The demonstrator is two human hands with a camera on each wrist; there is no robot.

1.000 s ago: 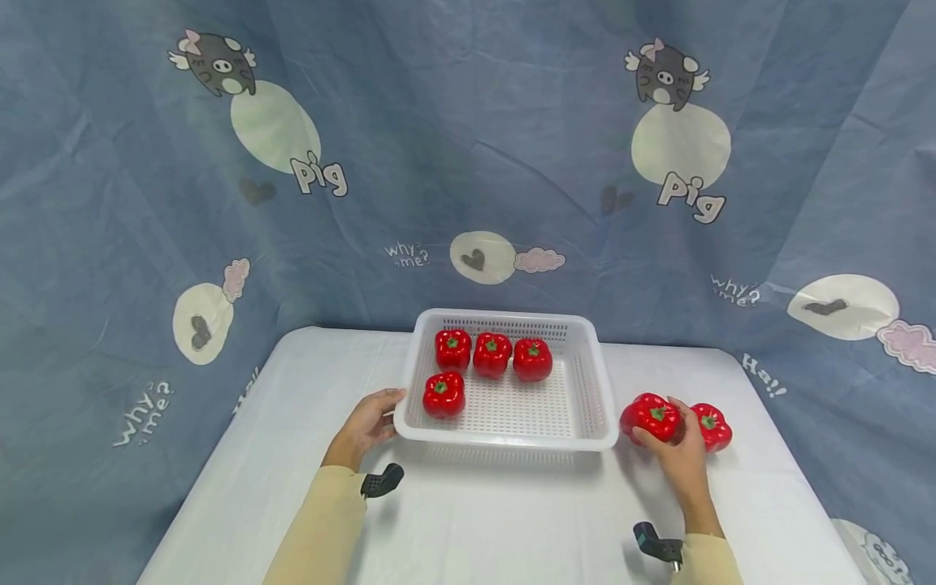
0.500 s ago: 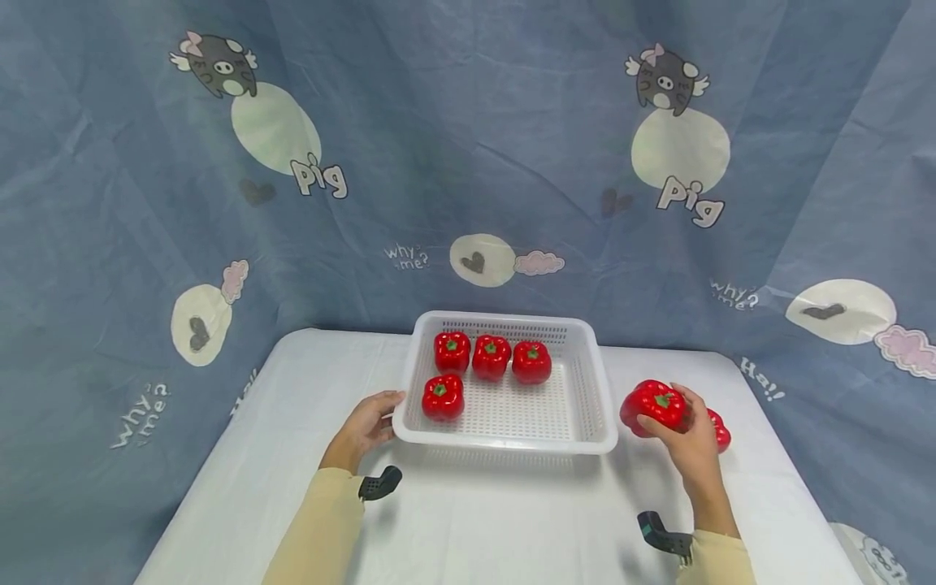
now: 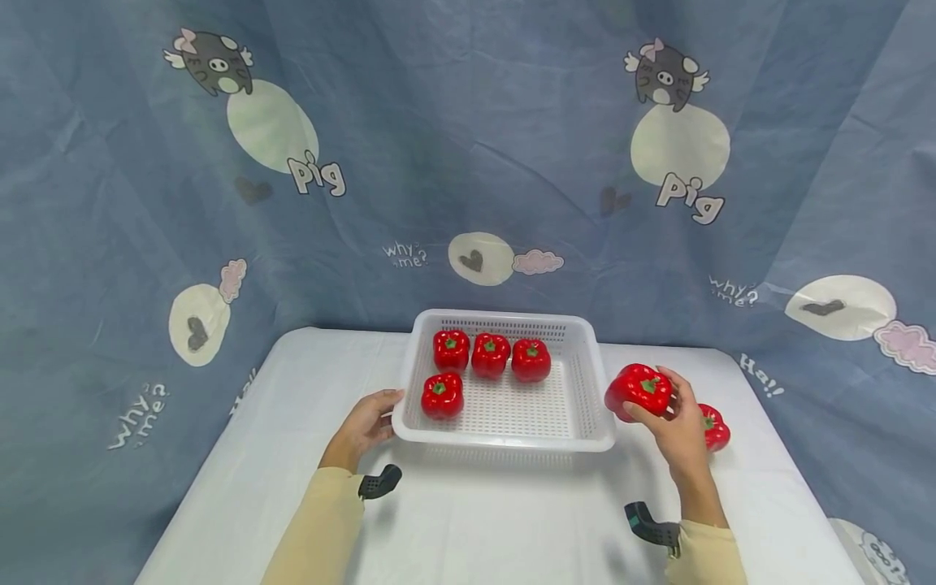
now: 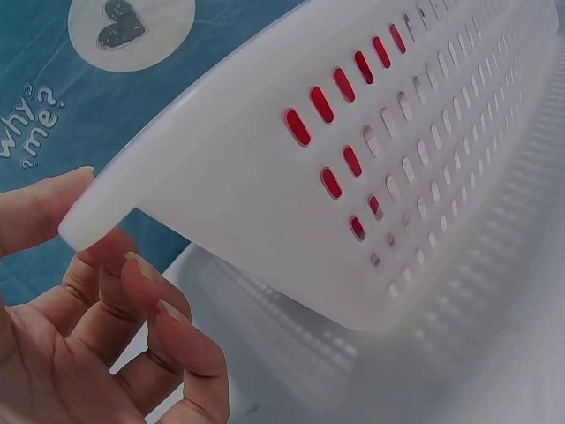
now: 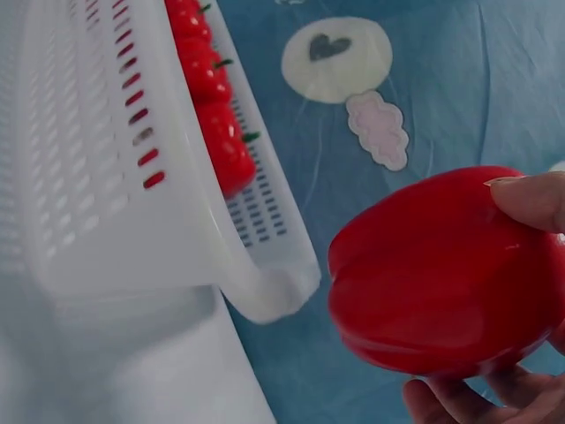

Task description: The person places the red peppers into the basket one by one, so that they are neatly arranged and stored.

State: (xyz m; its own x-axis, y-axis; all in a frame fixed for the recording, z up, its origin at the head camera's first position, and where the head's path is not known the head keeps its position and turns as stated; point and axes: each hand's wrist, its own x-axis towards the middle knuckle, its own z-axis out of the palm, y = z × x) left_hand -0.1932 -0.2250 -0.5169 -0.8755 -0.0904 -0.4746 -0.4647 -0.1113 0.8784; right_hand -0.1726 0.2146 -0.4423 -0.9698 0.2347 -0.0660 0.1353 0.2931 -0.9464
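Observation:
A red bell pepper [image 3: 634,393] is held up off the table by my right hand [image 3: 682,422], beside the white plastic basket's right end. In the right wrist view the pepper [image 5: 441,274] lies between thumb and fingers, apart from the basket's rim [image 5: 269,291]. My left hand [image 3: 368,424] grips the left rim of the basket [image 3: 504,443]; in the left wrist view the fingers [image 4: 181,340] curl below that rim. Inside the basket, several red bell peppers stand: three in a back row, including the middle pepper [image 3: 491,357], and a front-left pepper [image 3: 442,396].
Another red bell pepper [image 3: 715,428] sits on the white table [image 3: 497,520], just right of my right hand and partly hidden by it. A blue printed cloth [image 3: 468,162] hangs behind the table and along its sides.
My right hand has lifted the bell pepper off the table and brought it up and slightly left, towards the basket's right rim. The left hand and basket stay put.

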